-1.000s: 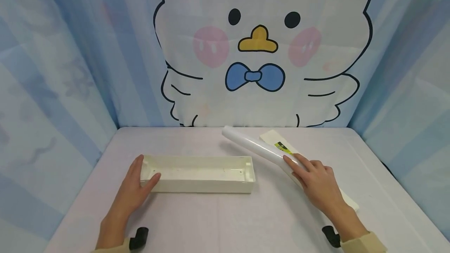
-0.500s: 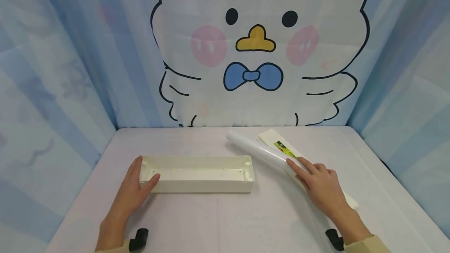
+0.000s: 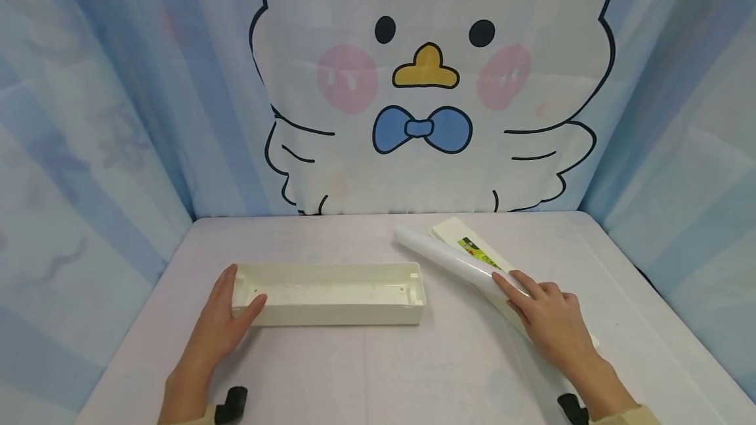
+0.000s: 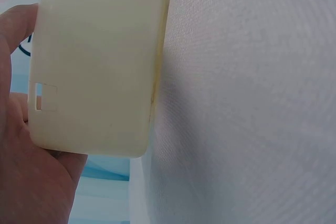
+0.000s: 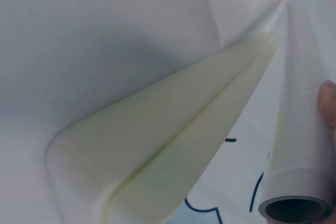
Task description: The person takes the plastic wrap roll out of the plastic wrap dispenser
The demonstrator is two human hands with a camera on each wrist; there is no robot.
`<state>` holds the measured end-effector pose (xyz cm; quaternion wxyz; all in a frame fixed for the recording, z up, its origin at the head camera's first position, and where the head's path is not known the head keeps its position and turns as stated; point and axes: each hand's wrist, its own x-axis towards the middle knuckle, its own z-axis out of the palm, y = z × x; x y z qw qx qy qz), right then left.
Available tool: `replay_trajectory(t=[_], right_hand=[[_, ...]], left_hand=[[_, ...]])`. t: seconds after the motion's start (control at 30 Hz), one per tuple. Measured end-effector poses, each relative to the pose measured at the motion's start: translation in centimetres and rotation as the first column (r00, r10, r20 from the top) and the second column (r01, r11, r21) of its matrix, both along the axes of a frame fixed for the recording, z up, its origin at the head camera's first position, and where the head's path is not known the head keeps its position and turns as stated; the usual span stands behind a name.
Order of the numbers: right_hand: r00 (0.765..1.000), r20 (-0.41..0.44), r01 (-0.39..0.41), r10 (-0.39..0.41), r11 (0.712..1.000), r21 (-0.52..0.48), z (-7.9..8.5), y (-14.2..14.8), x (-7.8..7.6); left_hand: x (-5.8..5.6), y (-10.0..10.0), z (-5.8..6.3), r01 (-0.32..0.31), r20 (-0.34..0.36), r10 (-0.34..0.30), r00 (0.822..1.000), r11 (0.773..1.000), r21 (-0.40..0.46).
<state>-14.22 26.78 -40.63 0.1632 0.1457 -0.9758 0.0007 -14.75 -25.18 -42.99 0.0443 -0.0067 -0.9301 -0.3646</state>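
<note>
A long cream plastic box (image 3: 331,315) lies on the table with its hollow side up. My left hand (image 3: 215,330) grips its left end, thumb on the front wall and fingers behind. In the left wrist view the box's end wall (image 4: 94,72) has a small rectangular slot near one edge. My right hand (image 3: 555,323) holds a roll of clear film (image 3: 451,262) from above near its near end. The roll slants over a long cream lid (image 3: 447,231) that bears a yellow-green label. In the right wrist view the hollow tube end of the roll (image 5: 296,140) shows.
White cloth covers the table (image 3: 331,372). A pale blue cartoon curtain (image 3: 413,176) stands along the back edge, with more curtain on both sides. A black strap end (image 3: 231,405) shows by the left wrist and another black strap end (image 3: 571,406) by the right.
My right hand has drawn the roll to the right and a little nearer to me. My left hand keeps its grip on the box, which has hardly moved.
</note>
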Motion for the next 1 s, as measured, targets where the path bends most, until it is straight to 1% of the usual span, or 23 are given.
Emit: replay_trajectory(t=[0.23, 0.4, 0.53, 0.77, 0.9, 1.0], right_hand=[[0.999, -0.029, -0.019, 0.018, 1.000, -0.006, -0.4, 0.7, 0.5], [1.000, -0.004, -0.007, 0.007, 1.000, -0.004, -0.4, 0.8, 0.6], [1.000, 0.021, 0.013, -0.013, 1.000, -0.002, -0.3, 0.6, 0.8], [0.992, 0.113, 0.055, -0.053, 0.998, -0.012, -0.1, -0.2, 1.1], [0.982, 0.178, 0.070, -0.064, 0.997, -0.027, 0.1, -0.6, 1.3], [0.976, 0.208, 0.076, -0.067, 0.996, -0.038, 0.2, -0.8, 1.5]], left_hand=[[-0.1, 0.1, 0.0, -0.002, -0.021, 0.002, 1.000, 1.000, 0.000], [0.0, 0.1, 0.0, -0.002, -0.022, 0.002, 1.000, 1.000, -0.004], [0.0, 0.1, 0.1, -0.010, -0.002, 0.010, 1.000, 1.000, -0.008], [0.1, 0.2, 0.2, -0.020, 0.034, 0.021, 0.999, 1.000, -0.012], [0.1, 0.2, 0.2, -0.019, 0.030, 0.020, 0.999, 1.000, -0.007], [0.1, 0.2, 0.2, -0.020, 0.031, 0.020, 0.999, 1.000, -0.010]])
